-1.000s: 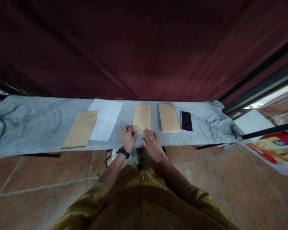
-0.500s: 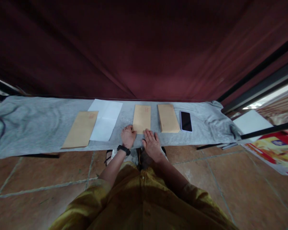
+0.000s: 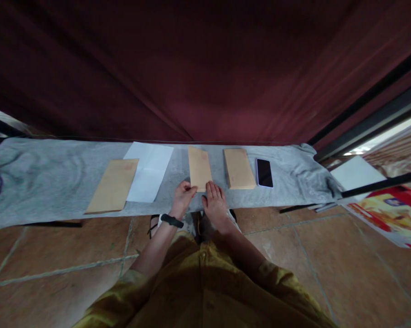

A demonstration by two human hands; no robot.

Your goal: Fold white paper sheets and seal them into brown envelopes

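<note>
A brown paper envelope (image 3: pixel 200 165) with a faint red mark lies on the grey cloth in front of me. My left hand (image 3: pixel 183 198), below a black wristband, pinches the envelope's near left corner between thumb and fingers. Over its near right corner rests my right hand (image 3: pixel 215 204), fingers stretched out and lying flat. To the right is a stack of brown envelopes (image 3: pixel 239 168). On the left, more brown envelope paper (image 3: pixel 113 186) overlaps white paper sheets (image 3: pixel 152 171); how many lie there I cannot tell.
A phone (image 3: pixel 264 173) lies right of the stack. The grey cloth (image 3: pixel 55 173) covers a long narrow table. Behind it hangs a dark red curtain (image 3: pixel 205 82). A black metal frame bar (image 3: pixel 369 100) and a red and yellow printed box (image 3: pixel 390 214) are at the right.
The middle envelope has turned slightly, its far end tilting left. My left hand has shifted a little right and now pinches its near corner. My right hand stays almost in place.
</note>
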